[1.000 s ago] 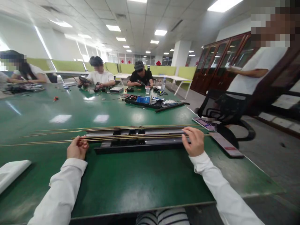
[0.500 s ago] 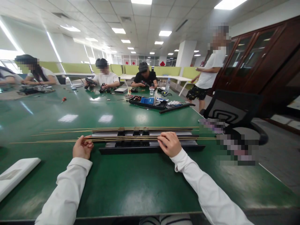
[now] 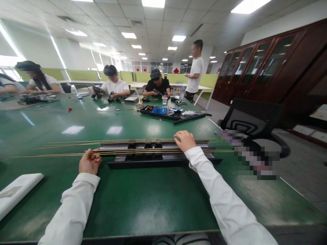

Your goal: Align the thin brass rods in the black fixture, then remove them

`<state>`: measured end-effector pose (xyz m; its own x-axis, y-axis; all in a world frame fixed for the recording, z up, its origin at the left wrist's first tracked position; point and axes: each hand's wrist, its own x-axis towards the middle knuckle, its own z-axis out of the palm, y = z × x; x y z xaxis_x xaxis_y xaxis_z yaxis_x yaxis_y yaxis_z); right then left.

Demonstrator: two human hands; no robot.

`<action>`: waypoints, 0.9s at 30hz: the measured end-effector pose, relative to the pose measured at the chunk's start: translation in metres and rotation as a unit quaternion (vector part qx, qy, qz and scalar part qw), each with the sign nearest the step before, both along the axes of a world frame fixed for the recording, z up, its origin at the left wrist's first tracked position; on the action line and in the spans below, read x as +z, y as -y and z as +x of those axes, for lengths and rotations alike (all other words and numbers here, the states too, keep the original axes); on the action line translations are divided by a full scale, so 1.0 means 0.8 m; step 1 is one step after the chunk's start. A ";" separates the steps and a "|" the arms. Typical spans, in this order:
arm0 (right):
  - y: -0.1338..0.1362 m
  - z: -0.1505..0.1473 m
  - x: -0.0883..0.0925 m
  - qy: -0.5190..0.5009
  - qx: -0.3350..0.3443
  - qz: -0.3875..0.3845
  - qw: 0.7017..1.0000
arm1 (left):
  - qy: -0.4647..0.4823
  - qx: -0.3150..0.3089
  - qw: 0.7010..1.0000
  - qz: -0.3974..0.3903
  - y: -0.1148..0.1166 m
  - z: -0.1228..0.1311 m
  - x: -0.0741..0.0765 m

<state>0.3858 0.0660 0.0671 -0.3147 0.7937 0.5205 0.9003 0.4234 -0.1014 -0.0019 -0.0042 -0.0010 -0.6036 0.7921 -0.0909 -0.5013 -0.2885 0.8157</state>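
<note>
Several thin brass rods (image 3: 63, 154) lie lengthwise across a long black and silver rail (image 3: 158, 154) on the green table (image 3: 143, 194). My left hand (image 3: 89, 162) pinches the nearer rods at the rail's left end, fingers closed on them. My right hand (image 3: 184, 140) reaches over the rail to the farther rods (image 3: 114, 141), fingers curled down onto them near the rail's right part. Both arms wear white sleeves.
A white flat box (image 3: 17, 190) lies at the near left. A black tray with blue parts (image 3: 160, 111) sits farther back. Seated people work at the far side; one person stands at the back. A black office chair (image 3: 250, 122) stands right of the table.
My right hand slid left along the rail, then moved away from me onto the farther rods. My left hand stayed put. The standing person walked from the near right toward the back.
</note>
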 end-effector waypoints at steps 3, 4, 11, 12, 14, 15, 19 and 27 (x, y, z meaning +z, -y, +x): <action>-0.023 -0.011 0.014 0.032 -0.025 -0.129 0.991 | -0.007 0.007 1.000 -0.002 0.001 0.001 0.001; -0.029 -0.016 0.017 0.035 -0.030 -0.165 0.985 | -0.007 0.009 1.000 -0.002 0.001 0.002 0.001; -0.050 -0.047 0.010 0.012 -0.010 -0.224 0.975 | -0.002 0.011 1.000 0.002 0.003 0.002 0.002; -0.051 -0.049 0.007 0.008 0.002 -0.224 0.975 | 0.000 0.012 1.000 0.001 0.002 0.001 0.001; -0.055 -0.049 0.005 0.000 0.023 -0.223 0.975 | 0.000 0.011 1.000 -0.001 0.001 0.000 0.000; -0.056 -0.049 0.004 -0.004 0.030 -0.223 0.974 | -0.001 0.010 1.000 -0.001 0.000 -0.001 0.000; -0.058 -0.045 0.004 -0.025 0.044 -0.227 0.973 | -0.006 0.009 1.000 -0.007 -0.004 -0.001 -0.001; -0.061 -0.040 0.001 -0.057 0.036 -0.240 0.968 | -0.003 0.007 1.000 -0.015 -0.005 -0.001 -0.003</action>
<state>0.3535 0.1147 0.0675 -0.3398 0.9313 0.1311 0.8419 0.3633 -0.3989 -0.0030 -0.0005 -0.0037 -0.6155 0.7802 -0.1116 -0.4930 -0.2707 0.8269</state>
